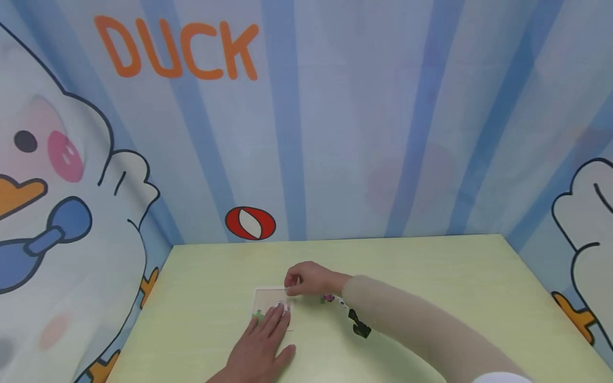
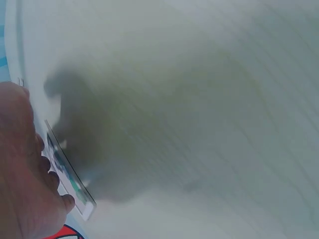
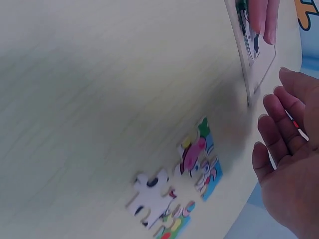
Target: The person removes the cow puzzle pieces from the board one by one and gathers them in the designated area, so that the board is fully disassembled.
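Observation:
A puzzle board (image 1: 269,293) with a pale frame lies on the table, and a few puzzle pieces sit in its lower part, one of them green (image 1: 258,315). My left hand (image 1: 262,343) rests on the board's lower right part with fingers extended, covering some of the pieces. Over the upper right corner of the board is my right hand (image 1: 311,279), its fingers loosely bent. Nothing shows between those fingers in the right wrist view, where the hand (image 3: 296,189) is beside the board's edge (image 3: 243,62).
Several loose puzzle pieces lie right of the board, partly under my right forearm: a white one with black spots (image 3: 149,196), a pink one (image 3: 192,157) and a black one (image 1: 359,323). A duck-print curtain (image 1: 335,133) stands behind the pale yellow table (image 1: 206,276).

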Available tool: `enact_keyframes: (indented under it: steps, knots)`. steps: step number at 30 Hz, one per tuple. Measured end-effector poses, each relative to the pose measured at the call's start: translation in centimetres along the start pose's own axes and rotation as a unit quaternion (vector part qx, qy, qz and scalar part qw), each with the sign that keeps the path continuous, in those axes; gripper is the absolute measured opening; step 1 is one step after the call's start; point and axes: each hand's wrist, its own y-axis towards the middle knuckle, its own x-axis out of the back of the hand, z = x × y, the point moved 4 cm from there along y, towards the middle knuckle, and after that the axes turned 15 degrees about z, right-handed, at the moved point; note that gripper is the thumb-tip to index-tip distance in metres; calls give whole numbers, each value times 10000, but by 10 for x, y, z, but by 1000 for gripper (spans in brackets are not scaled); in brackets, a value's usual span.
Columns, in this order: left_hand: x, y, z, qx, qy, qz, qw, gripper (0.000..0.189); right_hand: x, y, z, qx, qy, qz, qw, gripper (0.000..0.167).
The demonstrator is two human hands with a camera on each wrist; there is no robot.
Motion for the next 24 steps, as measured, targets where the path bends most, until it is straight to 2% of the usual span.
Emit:
enact_keyframes:
  steps: [6, 10, 16, 24]
  knots:
    - [3, -5, 12, 26, 134, 424, 9990, 77, -9, 15, 2, -36, -64, 134, 9999, 10]
    - [2, -5, 16, -110, 345, 587, 9976, 77, -12, 16, 5, -140, -173, 181, 9996, 10]
    - [-1, -4, 20, -180, 544, 743, 9956, 80, -15, 17, 10, -109, -450, 246, 9986, 9]
    - [-7, -2, 24, -85, 434, 876, 9952, 84, -14, 17, 10, -230, -238, 255, 9991, 7]
